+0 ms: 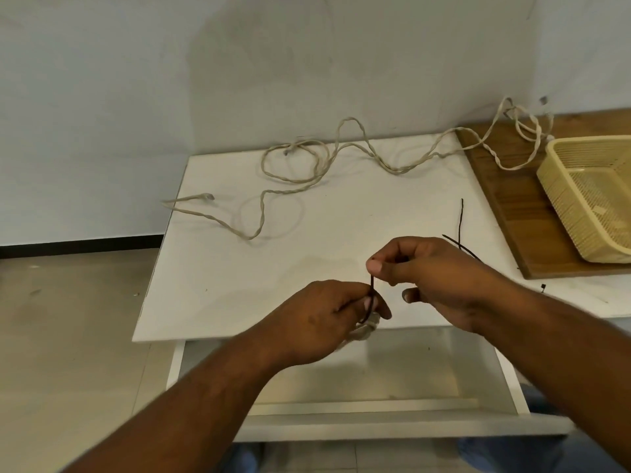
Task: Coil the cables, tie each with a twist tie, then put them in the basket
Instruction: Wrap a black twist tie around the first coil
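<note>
Pinching the upper end of a dark twist tie (371, 288) between thumb and forefinger, the right hand (433, 278) hangs just above and to the right of the left hand (327, 315), with its other fingers curled under. The tie runs straight down from that pinch into the left hand, whose fingers are curled round a small pale bundle of cable (367, 331). The tie appears to pass round the bundle, but the fingers hide most of it and I cannot tell how far the tie is wrapped. Both hands are above the near edge of the white table (222, 285), the left one partly over the open white drawer (375, 428) beneath it. Well beyond both hands, toward the wall, a long loose cable (396, 170) of pale twisted cord sprawls across the table. One end lies far out to the left of the left hand, several loops lie in the middle, and the other end climbs onto the wooden board (512, 206) to the right. Just behind the right hand two spare twist ties (461, 220) lie crossed on the table, one partly covered by the hand's back. Farther to the right of the right hand, on the board, sits the cream mesh basket (560, 199); what shows of its inside holds no cable, and its right side is cut off by the frame edge.
</note>
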